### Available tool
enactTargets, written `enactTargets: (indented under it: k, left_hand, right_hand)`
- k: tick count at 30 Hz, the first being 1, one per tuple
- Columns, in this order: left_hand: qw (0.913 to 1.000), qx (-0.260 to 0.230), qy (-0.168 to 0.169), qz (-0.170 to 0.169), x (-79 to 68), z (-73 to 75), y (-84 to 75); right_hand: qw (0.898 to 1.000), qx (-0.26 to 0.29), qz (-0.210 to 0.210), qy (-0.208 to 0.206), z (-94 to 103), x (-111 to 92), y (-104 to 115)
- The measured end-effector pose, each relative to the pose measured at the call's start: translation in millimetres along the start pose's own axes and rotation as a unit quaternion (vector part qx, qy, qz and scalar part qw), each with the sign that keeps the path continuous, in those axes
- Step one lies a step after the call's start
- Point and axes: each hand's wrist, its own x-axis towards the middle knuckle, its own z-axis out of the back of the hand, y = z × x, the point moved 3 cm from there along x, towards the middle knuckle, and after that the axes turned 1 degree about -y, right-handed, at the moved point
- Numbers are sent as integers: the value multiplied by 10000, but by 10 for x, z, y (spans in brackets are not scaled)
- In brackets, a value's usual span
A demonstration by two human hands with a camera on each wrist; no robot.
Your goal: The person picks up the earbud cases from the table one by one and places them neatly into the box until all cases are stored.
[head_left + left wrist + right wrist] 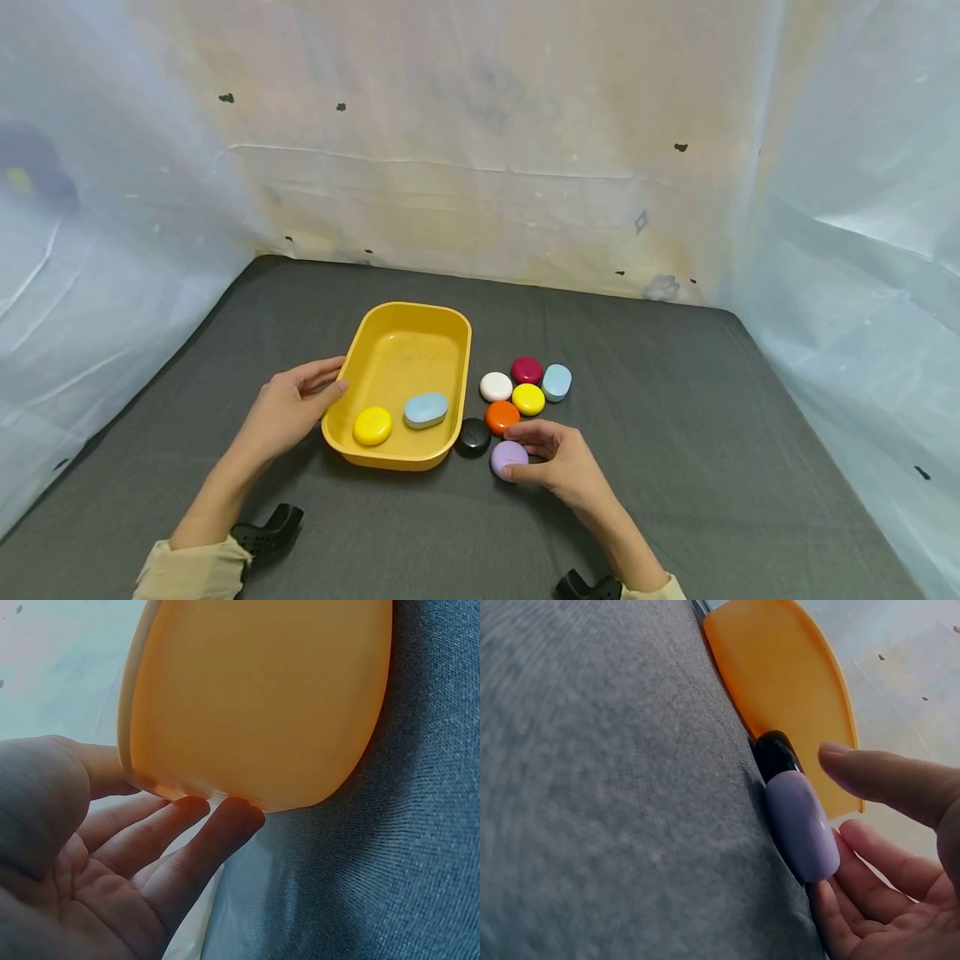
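Note:
My left hand (295,408) pinches the left side of a yellow tray (405,321), thumb at the rim and fingertips against the outer wall, as the left wrist view shows. Inside the tray lie a yellow round piece (372,426) and a light-blue oval piece (426,410). My right hand (558,462) is at a purple round piece (802,825) on the cloth. In the right wrist view its fingers are at the piece's near edge, while the thumb (877,776) stands apart above it. A black round piece (473,437) sits between the purple one and the tray.
Beyond the right hand cluster an orange piece (502,417), a yellow piece (528,400), a white piece (496,387), a dark-red piece (527,371) and a light-blue oval (557,382). Grey cloth (660,417) covers the table, with pale sheeting (465,167) behind and at both sides.

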Motion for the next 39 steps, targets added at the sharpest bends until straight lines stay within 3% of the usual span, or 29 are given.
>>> enactTargets:
  k: [16,39]
  left_hand:
    - [9999,-7,22,-102,-6,-3,-17]
    - [10000,-12,44,-72,-4,-7,11]
  right_hand:
    - [9964,-767,97,361,-10,3,5]
    - [9989,-438,149,-113,13,-21,14]
